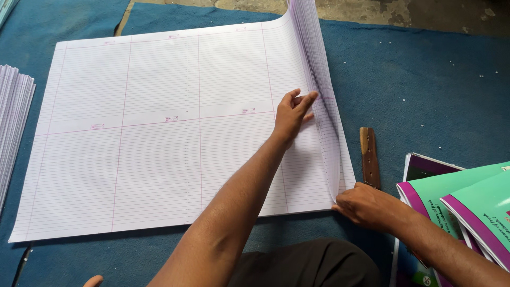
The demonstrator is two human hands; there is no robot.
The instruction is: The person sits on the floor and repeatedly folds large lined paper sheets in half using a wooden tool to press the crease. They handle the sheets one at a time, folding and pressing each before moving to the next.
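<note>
Green-purple printed covers [467,204] at right

Blue mat [425,79] over concrete floor [372,10]

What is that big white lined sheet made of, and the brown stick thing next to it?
The large white ruled sheets look like thin matte paper: the stack curls up softly where the left hand lifts its edge and the right hand pinches its corner. The brown flat stick looks like worn wood with a paler tip, though that is less certain.
</note>
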